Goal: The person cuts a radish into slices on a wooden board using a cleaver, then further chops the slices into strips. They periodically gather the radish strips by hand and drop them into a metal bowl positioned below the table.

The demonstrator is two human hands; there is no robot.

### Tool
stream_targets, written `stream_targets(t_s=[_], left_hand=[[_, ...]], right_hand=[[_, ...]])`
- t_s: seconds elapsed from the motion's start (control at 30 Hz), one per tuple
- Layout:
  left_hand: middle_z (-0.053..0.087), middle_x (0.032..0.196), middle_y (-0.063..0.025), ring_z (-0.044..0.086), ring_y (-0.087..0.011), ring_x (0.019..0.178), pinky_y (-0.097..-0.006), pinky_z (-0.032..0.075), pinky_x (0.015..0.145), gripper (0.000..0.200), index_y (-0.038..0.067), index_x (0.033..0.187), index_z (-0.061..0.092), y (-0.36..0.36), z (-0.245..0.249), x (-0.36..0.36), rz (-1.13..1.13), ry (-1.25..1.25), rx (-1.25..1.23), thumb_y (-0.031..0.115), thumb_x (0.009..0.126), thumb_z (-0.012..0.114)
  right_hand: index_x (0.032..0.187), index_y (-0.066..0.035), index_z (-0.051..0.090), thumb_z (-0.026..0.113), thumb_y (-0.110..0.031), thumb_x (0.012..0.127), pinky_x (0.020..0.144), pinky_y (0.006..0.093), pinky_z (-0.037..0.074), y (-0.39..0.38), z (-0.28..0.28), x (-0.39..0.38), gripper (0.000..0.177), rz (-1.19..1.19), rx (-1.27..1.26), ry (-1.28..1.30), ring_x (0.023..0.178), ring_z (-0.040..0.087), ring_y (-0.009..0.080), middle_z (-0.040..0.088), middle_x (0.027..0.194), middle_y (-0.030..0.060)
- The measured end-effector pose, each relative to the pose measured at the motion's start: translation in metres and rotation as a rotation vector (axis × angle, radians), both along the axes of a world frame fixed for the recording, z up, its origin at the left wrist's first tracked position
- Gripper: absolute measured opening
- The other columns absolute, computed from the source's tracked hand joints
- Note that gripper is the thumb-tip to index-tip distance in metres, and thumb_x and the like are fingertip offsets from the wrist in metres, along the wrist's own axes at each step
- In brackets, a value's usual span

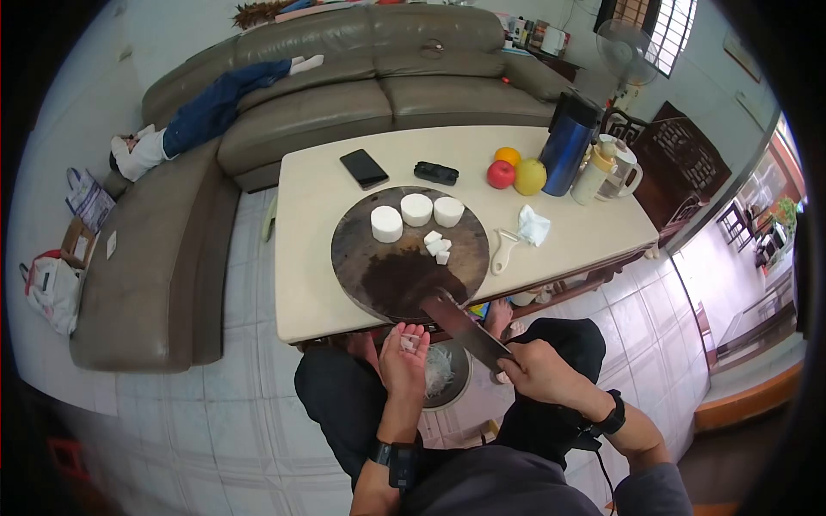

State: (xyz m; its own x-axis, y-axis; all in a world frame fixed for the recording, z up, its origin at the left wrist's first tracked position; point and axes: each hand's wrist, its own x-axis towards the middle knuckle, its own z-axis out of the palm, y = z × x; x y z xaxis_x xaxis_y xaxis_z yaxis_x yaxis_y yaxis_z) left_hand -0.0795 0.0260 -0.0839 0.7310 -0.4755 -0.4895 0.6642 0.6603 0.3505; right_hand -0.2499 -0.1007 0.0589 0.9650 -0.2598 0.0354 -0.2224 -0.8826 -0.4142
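Observation:
My left hand (pixel 404 357) is palm up below the board's near edge, its fingers curled a little around small white pieces (pixel 409 343). My right hand (pixel 542 371) grips the handle of a cleaver (pixel 469 328), whose blade points up and left over the near edge of the round dark cutting board (pixel 353 249). Three thick white cylinders (pixel 416 209) stand at the back of the board, with several small white chunks (pixel 438 247) in front of them. Below the table, a metal bowl (pixel 465 378) holds peelings and sits beside my left hand.
A peeler (pixel 503 252), a crumpled tissue (pixel 533 225), fruit (pixel 529 177), a blue flask (pixel 569 144) and jugs stand to the right on the table (pixel 301 301). Behind the board lie a phone (pixel 364 168) and a black case (pixel 436 173). A person (pixel 202 112) lies on the sofa.

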Motion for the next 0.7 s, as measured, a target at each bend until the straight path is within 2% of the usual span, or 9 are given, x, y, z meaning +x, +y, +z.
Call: stream_targets(t_s=[0.07,0.1,0.17,0.3,0.33,0.37,0.43,0.63,0.7], left_hand=[[0.062,0.103,-0.0112,0.062,-0.0252,0.100,-0.0409,0.052,0.093,0.019,0.002,0.111,0.057,0.004,-0.005,-0.002,-0.019,-0.039,0.024,0.015,0.097,0.057],[0.063,0.102,-0.0108,0.062,-0.0243,0.100,-0.0395,0.053,0.090,0.019,0.002,0.112,0.058,0.006,-0.007,-0.003,-0.031,-0.074,0.046,0.014,0.097,0.057],[0.063,0.102,-0.0103,0.062,-0.0232,0.100,-0.0379,0.053,0.088,0.021,0.001,0.114,0.059,0.009,-0.012,-0.007,-0.072,-0.114,0.116,0.014,0.097,0.058],[0.066,0.106,-0.0104,0.062,-0.0178,0.098,-0.0314,0.051,0.086,0.027,-0.001,0.120,0.062,0.011,-0.036,-0.021,-0.282,-0.296,0.359,0.012,0.096,0.059],[0.066,0.116,-0.0107,0.062,-0.0164,0.104,-0.0281,0.048,0.090,0.030,-0.002,0.123,0.063,0.009,-0.051,-0.021,-0.351,-0.372,0.449,0.013,0.097,0.059],[0.066,0.116,-0.0107,0.062,-0.0164,0.104,-0.0281,0.048,0.090,0.030,-0.002,0.123,0.063,0.005,-0.071,-0.019,-0.375,-0.372,0.459,0.013,0.097,0.059],[0.064,0.125,-0.0101,0.060,-0.0175,0.112,-0.0270,0.045,0.095,0.032,-0.001,0.126,0.061,-0.006,-0.097,-0.016,-0.441,-0.483,0.731,0.011,0.097,0.058],[0.057,0.131,-0.0132,0.060,-0.0174,0.105,-0.0304,0.048,0.089,0.050,-0.003,0.137,0.049,-0.001,-0.064,-0.015,-0.364,-0.450,0.611,0.015,0.093,0.066],[0.057,0.129,-0.0133,0.061,-0.0175,0.102,-0.0285,0.049,0.087,0.057,-0.001,0.142,0.041,0.004,-0.085,-0.006,-0.421,-0.422,0.584,0.009,0.092,0.065]], right_hand=[[0.074,0.003,0.059,0.058,-0.011,0.093,0.050,0.0345,0.047,-0.001,0.005,-0.004,0.024,-0.166,0.615,0.093,0.050,0.060,0.0213,0.057,0.057,0.0112],[0.074,0.003,0.059,0.058,-0.011,0.093,0.050,0.0345,0.047,-0.003,0.006,-0.007,0.024,-0.168,0.621,0.092,0.050,0.060,0.0213,0.057,0.057,0.0112],[0.072,0.001,0.059,0.056,-0.012,0.096,0.045,0.0270,0.042,-0.008,0.006,-0.017,0.028,-0.237,0.961,0.092,0.047,0.052,0.0095,0.056,0.058,0.0038],[0.071,0.000,0.058,0.054,-0.014,0.097,0.042,0.0231,0.037,-0.022,0.013,-0.034,0.030,-0.299,0.937,-0.047,0.045,0.050,0.0061,0.058,0.059,0.0016],[0.071,-0.001,0.058,0.055,-0.014,0.097,0.042,0.0229,0.037,-0.026,0.015,-0.037,0.029,-0.322,0.926,-0.070,0.044,0.050,0.0057,0.058,0.059,0.0013],[0.071,-0.001,0.058,0.055,-0.015,0.097,0.041,0.0226,0.036,-0.030,0.016,-0.041,0.029,-0.346,0.910,-0.093,0.044,0.049,0.0053,0.058,0.059,0.0011],[0.072,-0.001,0.058,0.056,-0.016,0.096,0.041,0.0222,0.035,-0.039,0.017,-0.049,0.028,-0.372,0.890,-0.100,0.043,0.049,0.0049,0.058,0.058,0.0004],[0.074,-0.002,0.059,0.056,-0.018,0.097,0.041,0.0212,0.034,-0.063,0.002,-0.060,0.028,-0.341,0.940,-0.264,0.043,0.048,0.0039,0.058,0.059,-0.0002],[0.075,-0.002,0.059,0.057,-0.020,0.097,0.042,0.0208,0.034,-0.068,-0.004,-0.057,0.028,-0.348,0.983,-0.290,0.044,0.048,0.0038,0.058,0.060,0.0000]])
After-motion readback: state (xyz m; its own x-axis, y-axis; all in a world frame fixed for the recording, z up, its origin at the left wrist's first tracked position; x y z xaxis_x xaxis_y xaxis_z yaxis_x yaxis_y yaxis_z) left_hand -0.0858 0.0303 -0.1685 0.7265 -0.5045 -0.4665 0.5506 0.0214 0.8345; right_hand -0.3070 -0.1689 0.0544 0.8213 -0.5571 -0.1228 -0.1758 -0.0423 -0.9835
